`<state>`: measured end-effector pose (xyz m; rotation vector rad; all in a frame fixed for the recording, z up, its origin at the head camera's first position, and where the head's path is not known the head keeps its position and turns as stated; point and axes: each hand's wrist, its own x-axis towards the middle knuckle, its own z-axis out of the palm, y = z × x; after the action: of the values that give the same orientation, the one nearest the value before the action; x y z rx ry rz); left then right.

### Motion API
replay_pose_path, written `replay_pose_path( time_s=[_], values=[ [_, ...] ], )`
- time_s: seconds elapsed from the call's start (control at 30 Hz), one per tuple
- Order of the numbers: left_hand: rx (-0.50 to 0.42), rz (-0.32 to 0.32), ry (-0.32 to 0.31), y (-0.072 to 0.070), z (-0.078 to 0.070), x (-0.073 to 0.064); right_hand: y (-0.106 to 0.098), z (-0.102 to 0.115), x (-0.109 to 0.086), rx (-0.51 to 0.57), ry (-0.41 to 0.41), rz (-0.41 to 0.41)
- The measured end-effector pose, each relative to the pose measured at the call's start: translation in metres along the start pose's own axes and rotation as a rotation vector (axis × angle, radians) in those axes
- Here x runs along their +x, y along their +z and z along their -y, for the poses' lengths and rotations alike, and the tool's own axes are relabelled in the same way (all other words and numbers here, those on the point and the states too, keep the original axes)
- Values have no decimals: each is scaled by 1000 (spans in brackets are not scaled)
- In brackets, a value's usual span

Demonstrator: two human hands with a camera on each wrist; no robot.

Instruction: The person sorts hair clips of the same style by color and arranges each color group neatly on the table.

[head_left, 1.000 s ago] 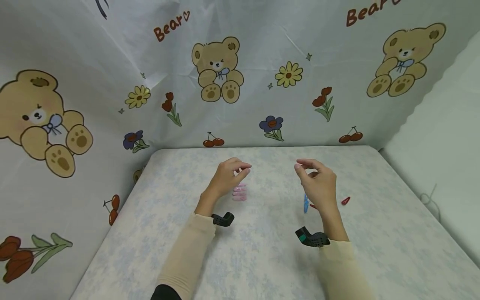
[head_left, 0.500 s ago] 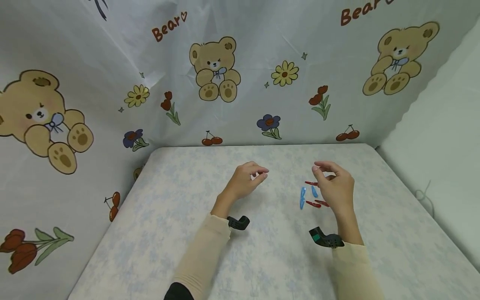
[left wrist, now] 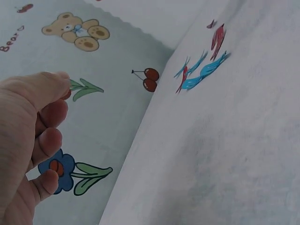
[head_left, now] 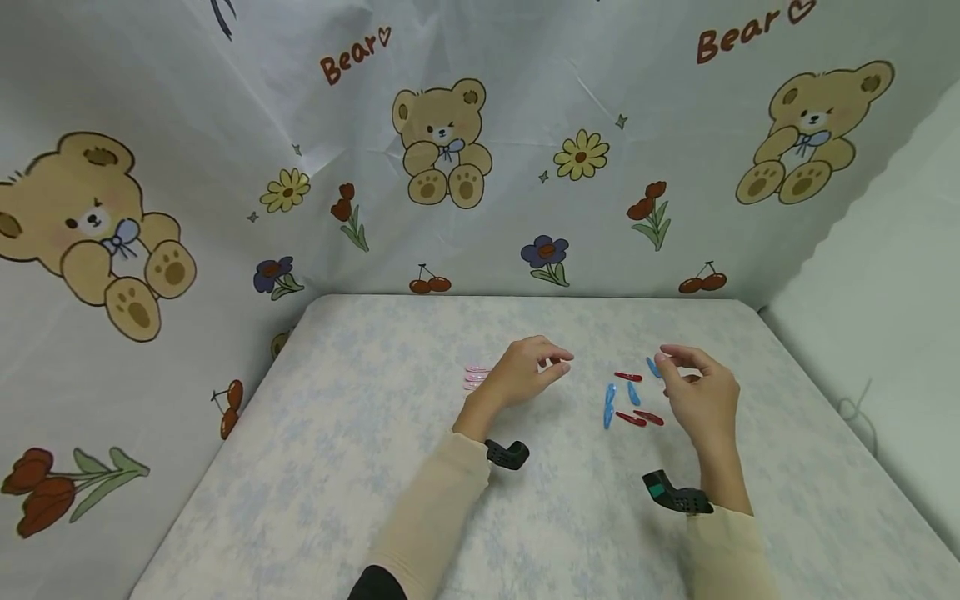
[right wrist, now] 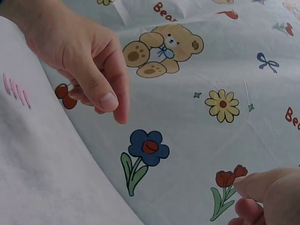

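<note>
My left hand (head_left: 528, 367) hovers over the middle of the table, its fingers loosely bent and nothing between them. Behind its wrist lie several pink hair clips (head_left: 475, 377), partly covered by the hand. Farther right, my right hand (head_left: 703, 396) is raised with relaxed fingers, holding nothing. Its fingertips overlap the end of a small blue hair clip (head_left: 652, 367). Left of that hand lie more snap clips: a red clip (head_left: 628, 377), a blue clip (head_left: 633, 393), a pair of red clips near the front, and long blue clips (head_left: 609, 406) end to end.
A pale, blue-mottled cloth covers the table (head_left: 300, 467). Behind it hangs a curtain (head_left: 480, 242) printed with bears, flowers and cherries. A white wall (head_left: 885, 317) stands at the right, with a thin cord beside the table edge.
Both hands have shifted to the right. The red and blue clips, mostly behind the right hand before, have come into view. The pink clips went behind the left hand and now show again.
</note>
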<state>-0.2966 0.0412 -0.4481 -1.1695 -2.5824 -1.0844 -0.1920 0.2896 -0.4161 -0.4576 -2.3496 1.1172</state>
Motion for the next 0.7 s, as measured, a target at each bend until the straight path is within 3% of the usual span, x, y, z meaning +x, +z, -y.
replay_pose_path(
  time_s=[0.4,0.7],
  values=[
    [-68,56,27,34,-13,17,-5,-19,-1,-36,87,11],
    [-23,133,18,52,-15,17,-4,-41,-1,-47,134,34]
  ],
)
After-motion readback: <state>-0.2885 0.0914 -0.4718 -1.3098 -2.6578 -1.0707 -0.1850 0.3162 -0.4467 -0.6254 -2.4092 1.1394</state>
